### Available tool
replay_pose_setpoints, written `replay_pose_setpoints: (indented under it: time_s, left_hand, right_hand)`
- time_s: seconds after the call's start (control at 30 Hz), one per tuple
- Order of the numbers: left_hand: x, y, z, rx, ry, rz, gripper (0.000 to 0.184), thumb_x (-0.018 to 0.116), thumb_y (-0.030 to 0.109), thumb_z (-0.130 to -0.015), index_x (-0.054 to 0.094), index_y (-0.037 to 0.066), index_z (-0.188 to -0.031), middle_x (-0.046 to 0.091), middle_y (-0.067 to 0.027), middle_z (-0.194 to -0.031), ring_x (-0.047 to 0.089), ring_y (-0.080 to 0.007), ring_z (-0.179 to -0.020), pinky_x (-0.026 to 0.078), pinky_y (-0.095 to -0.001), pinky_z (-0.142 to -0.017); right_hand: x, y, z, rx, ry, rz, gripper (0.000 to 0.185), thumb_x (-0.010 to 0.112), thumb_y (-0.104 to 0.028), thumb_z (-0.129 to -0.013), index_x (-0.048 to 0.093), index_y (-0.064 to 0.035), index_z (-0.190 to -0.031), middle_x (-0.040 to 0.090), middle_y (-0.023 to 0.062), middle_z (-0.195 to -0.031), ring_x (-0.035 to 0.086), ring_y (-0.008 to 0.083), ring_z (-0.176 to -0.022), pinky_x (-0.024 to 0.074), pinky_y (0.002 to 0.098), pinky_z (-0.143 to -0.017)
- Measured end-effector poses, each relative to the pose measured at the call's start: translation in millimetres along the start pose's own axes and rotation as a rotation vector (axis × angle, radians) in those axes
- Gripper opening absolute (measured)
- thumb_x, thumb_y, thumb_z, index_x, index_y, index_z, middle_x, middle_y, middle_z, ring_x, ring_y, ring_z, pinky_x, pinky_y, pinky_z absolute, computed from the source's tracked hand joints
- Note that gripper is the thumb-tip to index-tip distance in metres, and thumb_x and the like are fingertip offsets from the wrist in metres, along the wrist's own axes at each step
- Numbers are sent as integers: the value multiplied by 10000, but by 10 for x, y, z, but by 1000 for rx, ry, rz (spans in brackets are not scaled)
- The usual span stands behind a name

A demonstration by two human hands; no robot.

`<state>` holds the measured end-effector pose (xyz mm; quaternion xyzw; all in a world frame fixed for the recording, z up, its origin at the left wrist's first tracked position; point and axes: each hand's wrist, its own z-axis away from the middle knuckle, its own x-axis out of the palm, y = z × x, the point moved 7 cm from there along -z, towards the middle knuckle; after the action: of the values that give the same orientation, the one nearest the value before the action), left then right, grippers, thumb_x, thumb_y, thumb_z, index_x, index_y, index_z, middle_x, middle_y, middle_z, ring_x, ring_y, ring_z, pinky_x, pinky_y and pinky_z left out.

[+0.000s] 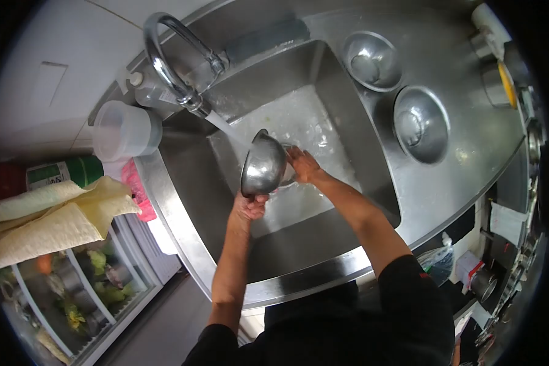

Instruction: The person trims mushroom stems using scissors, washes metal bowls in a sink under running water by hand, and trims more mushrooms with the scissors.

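A small metal bowl (265, 166) is tilted on its side over the steel sink (219, 213). My left hand (251, 206) is closed on its lower rim. Water runs from the curved faucet (165, 67) toward the bowl's open side. On the bowl's right, my right hand (302, 165) has its fingers at a clear, shiny thing partly behind the bowl, too hidden to make out. The fingers look close together. Wet, shiny patches cover the sink floor below.
Two metal bowls (373, 61) (421, 124) stand on the counter right of the sink. Plastic tubs (122, 131) and a pump bottle (149, 88) are at the left. A cream cloth (55, 219) lies above a glass-topped case of vegetables (73, 280).
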<state>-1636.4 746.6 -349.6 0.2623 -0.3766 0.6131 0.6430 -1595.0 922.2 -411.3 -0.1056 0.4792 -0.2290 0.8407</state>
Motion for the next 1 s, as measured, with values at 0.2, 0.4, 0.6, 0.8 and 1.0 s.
replay_pose_setpoints:
  time_s: [0.2,0.4,0.6,0.8,1.0]
  left_hand:
    - [531,-373,83,76,321,-362,286,598,272,-784,585,2,-876,508,-67,-588,318,-123,-301,219,-232,-297]
    - [2751,-613,-332,434,356,-903,210,575,112,-702,613,-52,-828,547,-80,-637,507,-217,-409,416,-332,-353]
    - [3559,-908,-924,486,80,-1059,250,612,147,-828,631,-85,-919,674,-143,-793,666,-195,-668,512,-290,-508]
    - [2557,-25,254,1463,579,-1334,187,622,117,-878,678,9,-1021,693,-146,-1022,656,-232,-953,504,-322,-807]
    - [1820,675,145,1260,794,-1537,402,602,269,-870,656,18,-1181,644,-189,-1201,597,-333,-1133,455,-369,-950]
  right_hand:
    - [1039,-191,168,-6,-118,181,630,605,-248,-829,410,-107,-1412,360,120,-1478,313,331,-1377,230,562,-1118]
    - [331,-323,365,168,-139,-218,488,597,-251,-856,507,-102,-1312,490,127,-1355,443,308,-1271,340,525,-1039]
    - [-449,-590,370,278,89,-648,365,589,-255,-883,603,-97,-1212,621,134,-1231,574,285,-1164,450,487,-961]
    - [-1048,-613,423,75,773,-963,314,652,-289,-885,624,21,-849,612,168,-705,566,237,-651,484,363,-613]
    - [-1247,-711,489,143,673,-1465,329,554,-245,-983,638,-15,-763,548,-52,-690,446,45,-647,390,228,-556]
